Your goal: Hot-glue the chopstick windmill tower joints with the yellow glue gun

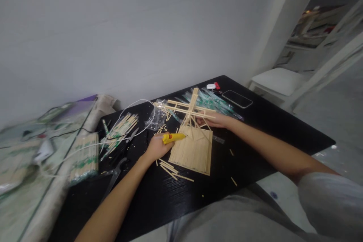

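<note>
My left hand (155, 147) is closed around a yellow glue gun (172, 137), its nozzle pointing right at the stick model. The model (191, 153) is built of pale wooden sticks: a flat slatted panel at the front, with crossed arms like windmill blades (189, 111) above it. Behind the crossed arms, my right hand (214, 120) grips the model's upper part; its fingertips are partly hidden by the sticks. Several loose cut sticks (169, 168) lie by the panel's lower left edge.
On the black table (255, 140) are scissors (131, 136), black-handled pliers (117, 172), packs of chopsticks (84, 157), plastic wrappers (212, 102) and a phone (237, 99). A white cable (85, 146) loops across the left side. A white stool (279, 80) stands beyond the right edge.
</note>
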The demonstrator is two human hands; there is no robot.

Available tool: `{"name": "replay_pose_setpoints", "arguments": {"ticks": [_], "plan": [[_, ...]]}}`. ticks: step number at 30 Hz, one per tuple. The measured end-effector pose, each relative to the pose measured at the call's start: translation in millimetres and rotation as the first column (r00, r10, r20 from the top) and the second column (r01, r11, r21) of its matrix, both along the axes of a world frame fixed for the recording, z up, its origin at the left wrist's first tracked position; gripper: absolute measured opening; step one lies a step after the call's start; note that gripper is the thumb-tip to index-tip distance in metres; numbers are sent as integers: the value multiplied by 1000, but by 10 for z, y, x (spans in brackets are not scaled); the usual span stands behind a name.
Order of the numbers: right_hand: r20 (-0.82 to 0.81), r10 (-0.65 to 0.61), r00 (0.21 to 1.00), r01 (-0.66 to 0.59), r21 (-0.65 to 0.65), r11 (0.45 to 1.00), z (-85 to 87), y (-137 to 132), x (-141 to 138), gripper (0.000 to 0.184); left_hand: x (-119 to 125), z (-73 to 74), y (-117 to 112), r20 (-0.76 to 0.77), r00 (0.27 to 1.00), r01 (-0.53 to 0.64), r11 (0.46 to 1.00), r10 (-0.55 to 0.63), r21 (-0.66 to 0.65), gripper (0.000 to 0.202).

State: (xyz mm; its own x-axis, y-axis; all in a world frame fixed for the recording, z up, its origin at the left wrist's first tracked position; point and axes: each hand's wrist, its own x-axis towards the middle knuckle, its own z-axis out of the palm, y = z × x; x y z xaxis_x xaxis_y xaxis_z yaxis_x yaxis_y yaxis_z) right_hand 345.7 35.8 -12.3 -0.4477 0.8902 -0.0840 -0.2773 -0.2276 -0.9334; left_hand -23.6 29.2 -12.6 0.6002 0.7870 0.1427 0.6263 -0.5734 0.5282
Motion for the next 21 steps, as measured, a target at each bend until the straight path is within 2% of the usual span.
{"name": "replay_pose_setpoints", "arguments": {"ticks": [15,21], "plan": [[-1,-24,1000,24,-44,999,43,-10,7,24,4,92,-13,36,999,8,1000,-8,-15,13],[9,-58,998,59,-71,996,65,-22,-1,24,20,99,-12,53,999,1,1000,0,-3,20]]}}
